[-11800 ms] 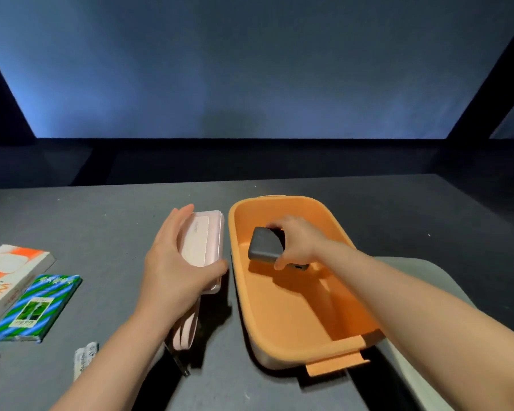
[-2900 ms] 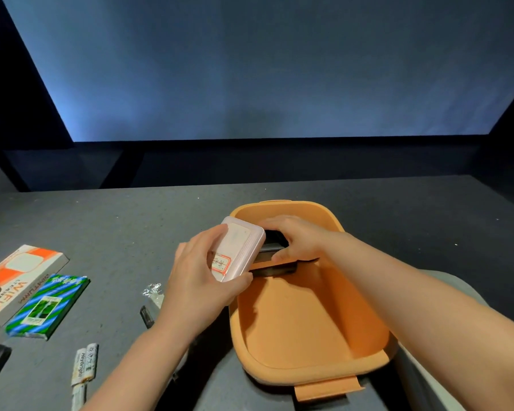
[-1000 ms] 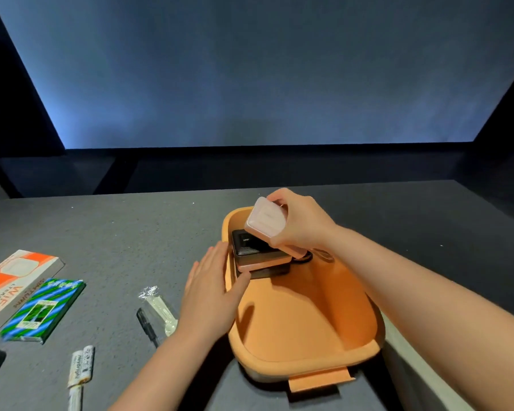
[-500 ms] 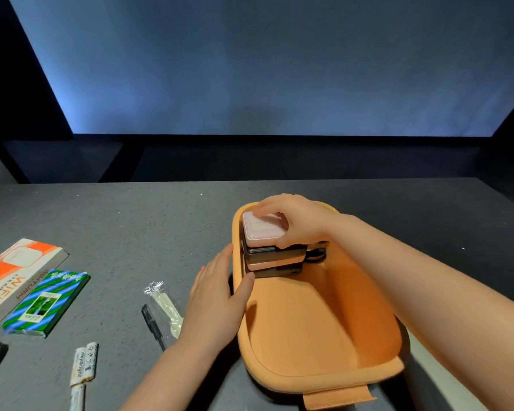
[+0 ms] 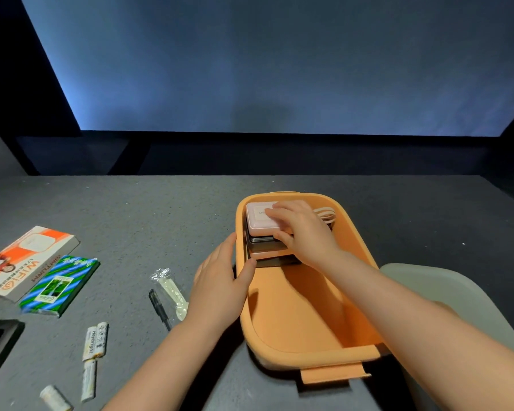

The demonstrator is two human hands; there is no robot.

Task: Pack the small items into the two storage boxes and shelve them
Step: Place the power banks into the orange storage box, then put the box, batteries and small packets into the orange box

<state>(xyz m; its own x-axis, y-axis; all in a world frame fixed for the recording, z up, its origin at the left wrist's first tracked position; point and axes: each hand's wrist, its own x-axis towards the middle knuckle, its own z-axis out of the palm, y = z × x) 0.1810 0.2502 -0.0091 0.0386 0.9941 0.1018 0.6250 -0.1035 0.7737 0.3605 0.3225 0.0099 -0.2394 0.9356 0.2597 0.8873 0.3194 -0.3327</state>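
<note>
The scene is dimly lit overall. A cool blue glow is spread across the large backdrop [image 5: 264, 63] in the upper half of the frame, brightest at its left edge and fading toward the right. The grey worktop [image 5: 131, 221] is evenly but weakly lit. Soft shadows are cast inside the orange box [image 5: 350, 232], below the right hand [image 5: 303, 232], and beneath the box's near rim. Straight lines are bent outward at the frame edges by the wide lens. Slight blur is seen at the lower corners.

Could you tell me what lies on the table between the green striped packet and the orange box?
Head view: a black pen, a clear-wrapped item, and the left hand against the orange box; green striped packet.
</note>
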